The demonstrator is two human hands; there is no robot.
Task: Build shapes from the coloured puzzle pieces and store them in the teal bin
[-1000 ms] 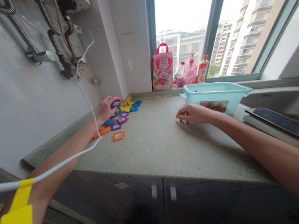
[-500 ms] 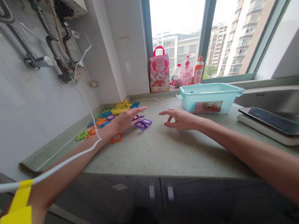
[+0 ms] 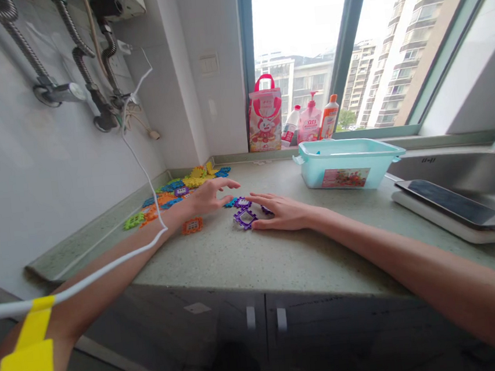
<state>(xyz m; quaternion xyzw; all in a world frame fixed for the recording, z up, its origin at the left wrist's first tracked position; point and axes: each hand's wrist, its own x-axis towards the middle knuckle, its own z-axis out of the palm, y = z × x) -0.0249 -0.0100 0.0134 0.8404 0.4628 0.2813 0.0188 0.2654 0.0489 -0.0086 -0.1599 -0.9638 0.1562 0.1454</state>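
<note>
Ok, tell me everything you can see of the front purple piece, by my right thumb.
The front purple piece is a squarish frame with notched edges and a paler middle, plastic by its look. It lies on the speckled counter, one corner toward you. Your right hand has its thumb at the right corner, apparently touching. A second purple piece sits behind; whether they touch is unclear.

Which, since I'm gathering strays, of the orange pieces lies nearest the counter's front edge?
The orange piece on the near side of the left wrist; the other visible orange pieces lie beyond it, within the mixed pile.
</note>
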